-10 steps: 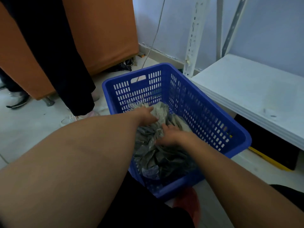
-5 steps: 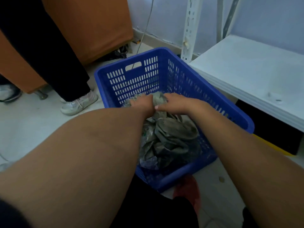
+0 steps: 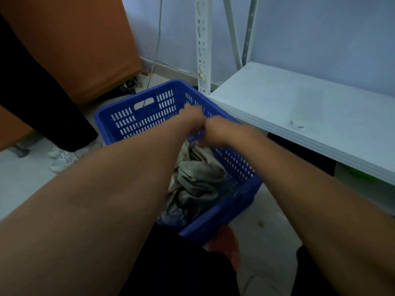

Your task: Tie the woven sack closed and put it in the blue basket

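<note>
Head view: woven sack (image 3: 197, 180) lies crumpled inside the blue basket (image 3: 136, 118), centre frame, long axis running from lower centre up toward the hands. Left hand (image 3: 190, 118) and right hand (image 3: 218, 130) meet, touching, directly above its upper end, equally near. Both blurred; appear clenched, likely on the sack's neck, though I cannot tell.

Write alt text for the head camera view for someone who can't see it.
Two bare hands, left hand and right hand, meet, blurred, above a crumpled grey woven sack lying in a blue basket on the floor, beside a white shelf.
</note>
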The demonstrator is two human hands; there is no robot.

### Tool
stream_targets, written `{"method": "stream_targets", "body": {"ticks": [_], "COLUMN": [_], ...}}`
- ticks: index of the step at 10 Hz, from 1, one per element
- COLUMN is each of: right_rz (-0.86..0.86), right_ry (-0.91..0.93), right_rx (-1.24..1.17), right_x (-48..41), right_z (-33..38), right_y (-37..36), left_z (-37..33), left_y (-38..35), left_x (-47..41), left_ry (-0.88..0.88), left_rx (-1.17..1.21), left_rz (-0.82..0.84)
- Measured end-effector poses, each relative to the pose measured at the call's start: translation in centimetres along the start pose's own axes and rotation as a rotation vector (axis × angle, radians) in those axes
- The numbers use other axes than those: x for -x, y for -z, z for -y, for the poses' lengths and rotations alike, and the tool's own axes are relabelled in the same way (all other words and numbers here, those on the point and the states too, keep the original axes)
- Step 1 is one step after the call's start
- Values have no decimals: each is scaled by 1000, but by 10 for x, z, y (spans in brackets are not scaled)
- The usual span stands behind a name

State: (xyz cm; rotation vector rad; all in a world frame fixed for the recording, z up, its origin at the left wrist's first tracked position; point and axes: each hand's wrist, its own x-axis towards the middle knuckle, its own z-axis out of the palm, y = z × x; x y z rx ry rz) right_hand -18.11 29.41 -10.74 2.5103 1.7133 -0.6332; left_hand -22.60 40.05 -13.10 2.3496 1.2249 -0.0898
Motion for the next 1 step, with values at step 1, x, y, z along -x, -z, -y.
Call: {"method": "stream_targets", "body": {"ticks": [1], "right_rz": [-489], "right_ry": [102], "right_rx": [-105], "right_x": [47], "right_z": [-16], "right_y": [83], "left_z": [-58], "left_y": [67], "left_x": [23], "left_ry": [-183], "left_rx": [261], "left_rz": [-208]}}
